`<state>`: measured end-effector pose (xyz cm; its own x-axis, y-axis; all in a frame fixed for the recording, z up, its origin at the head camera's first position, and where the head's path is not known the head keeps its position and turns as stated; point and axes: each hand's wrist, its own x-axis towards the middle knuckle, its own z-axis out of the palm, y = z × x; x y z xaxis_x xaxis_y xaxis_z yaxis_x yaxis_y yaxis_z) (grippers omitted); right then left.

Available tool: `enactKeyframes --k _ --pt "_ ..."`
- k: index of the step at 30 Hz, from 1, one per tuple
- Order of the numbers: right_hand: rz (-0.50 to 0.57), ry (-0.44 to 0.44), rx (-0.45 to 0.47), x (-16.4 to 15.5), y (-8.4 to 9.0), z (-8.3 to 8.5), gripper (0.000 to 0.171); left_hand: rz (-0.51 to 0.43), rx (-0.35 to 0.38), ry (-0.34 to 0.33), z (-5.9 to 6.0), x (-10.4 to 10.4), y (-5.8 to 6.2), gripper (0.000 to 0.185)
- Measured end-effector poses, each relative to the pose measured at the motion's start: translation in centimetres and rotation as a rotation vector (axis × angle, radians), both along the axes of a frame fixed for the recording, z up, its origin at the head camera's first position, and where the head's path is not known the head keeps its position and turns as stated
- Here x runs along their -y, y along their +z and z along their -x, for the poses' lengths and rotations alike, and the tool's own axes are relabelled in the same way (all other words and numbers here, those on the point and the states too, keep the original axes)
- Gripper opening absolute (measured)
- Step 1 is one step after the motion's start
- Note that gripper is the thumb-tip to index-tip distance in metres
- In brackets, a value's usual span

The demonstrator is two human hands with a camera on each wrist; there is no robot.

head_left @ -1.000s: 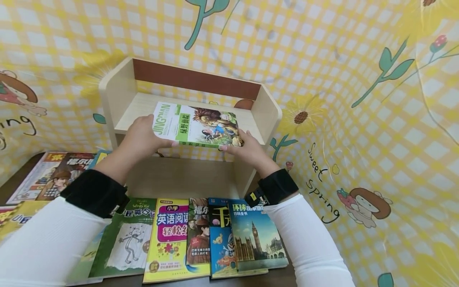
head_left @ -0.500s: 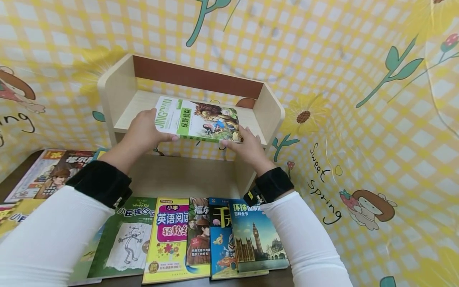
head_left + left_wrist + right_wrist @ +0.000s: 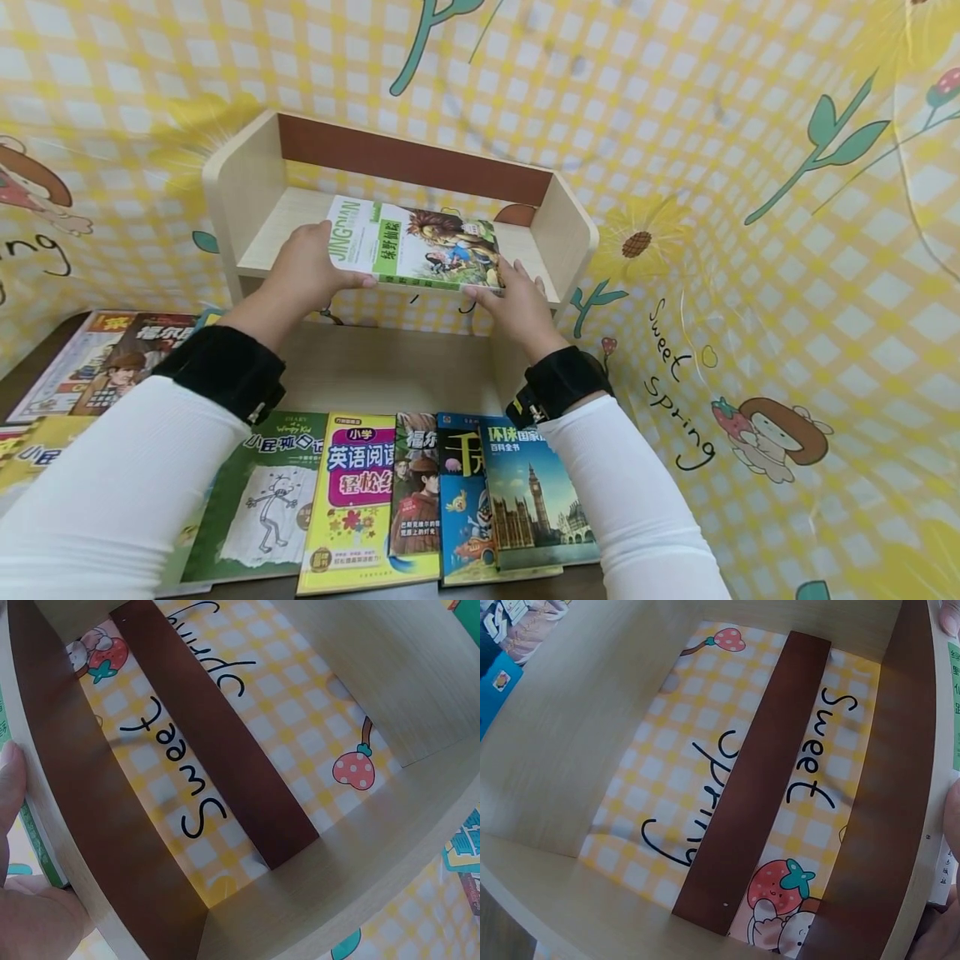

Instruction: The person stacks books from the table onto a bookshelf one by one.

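A paperback with a lion on its green and white cover (image 3: 416, 246) lies nearly flat over the front edge of the upper board of a small pale wooden shelf unit (image 3: 240, 179). My left hand (image 3: 311, 267) grips its left end, thumb on the underside. My right hand (image 3: 510, 302) holds its right front corner from below. In the left wrist view my left thumb (image 3: 9, 787) presses the book's green edge (image 3: 36, 840) beside the shelf board. The right wrist view shows the book (image 3: 952, 712) at the right border, with the unit's open lower bay beside it.
Several picture books lie in a row on the dark table in front of the unit (image 3: 352, 492), and more lie at the left (image 3: 112, 358). A yellow checked cloth with cartoon prints (image 3: 750, 250) hangs behind and to the right. A brown rail (image 3: 408, 167) closes the shelf's back.
Both hands have carried the book a little further away and lower, so that it lies flatter over the upper shelf board. The books on the table have not moved.
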<state>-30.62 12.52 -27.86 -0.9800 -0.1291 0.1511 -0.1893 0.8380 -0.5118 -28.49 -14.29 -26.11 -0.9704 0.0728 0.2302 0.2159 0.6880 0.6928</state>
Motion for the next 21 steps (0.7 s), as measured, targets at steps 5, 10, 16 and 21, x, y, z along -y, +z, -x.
enactKeyframes --k 5,10,16,21 --pt "-0.007 0.003 0.0 0.03 0.03 -0.11 0.082 0.001 0.001 -0.003 -0.01 -0.1 0.03 0.064" --pt "-0.013 0.004 -0.003 0.02 0.1 -0.33 0.082 -0.002 0.0 -0.002 -0.14 -0.32 0.18 0.063" --pt "-0.006 0.003 0.001 0.06 0.16 -0.33 0.082 -0.004 0.002 0.006 -0.32 -0.37 0.26 0.063" --pt "-0.002 0.008 0.016 -0.03 0.26 -0.21 0.083 -0.007 -0.009 -0.001 -0.34 -0.33 0.26 0.061"
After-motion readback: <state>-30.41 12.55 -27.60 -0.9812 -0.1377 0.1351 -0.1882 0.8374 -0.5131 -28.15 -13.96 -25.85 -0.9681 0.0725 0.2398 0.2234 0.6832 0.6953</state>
